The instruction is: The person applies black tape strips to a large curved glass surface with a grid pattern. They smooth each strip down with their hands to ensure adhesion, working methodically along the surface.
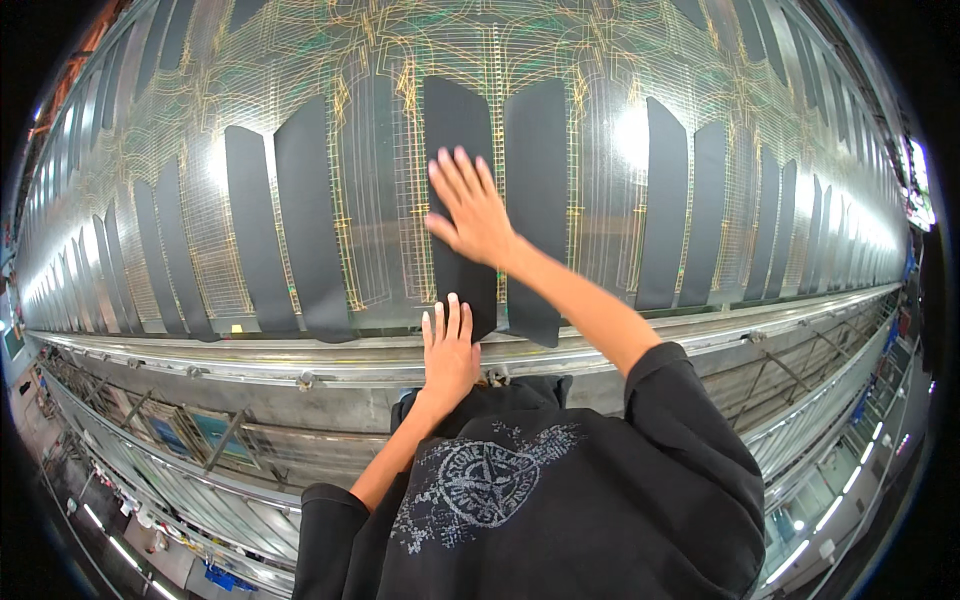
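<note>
A long dark grey panel (458,115) with a slanted top edge lies in the upper centre of the frame, its length running up and down on a flat worktable (380,220). The right hand (472,210) is spread over the middle of this panel, palm down, with its fingers straight and its thumb held out toward the left of the frame; it grips nothing. The left hand (450,358) is at the panel's lower end, near the table's front edge, its fingers extended and slightly apart, pointing up the frame; whether they press on the panel or only hover over it, I cannot tell.

Just beside the panel, to its right, lies a matching dark panel (535,200), its top slanting the opposite way. Further pairs of the same kind line the table, such as the left-hand pair (262,230) and the right-hand pair (665,210), growing smaller toward both rims. Yellow, green and white lines cover the tabletop between them.

Below the panels, a pale metal rail (230,358) curves across the frame. The black shirt (600,490), with a pale round print, fills the lower centre. Bright light tubes (828,513) show at lower right.
</note>
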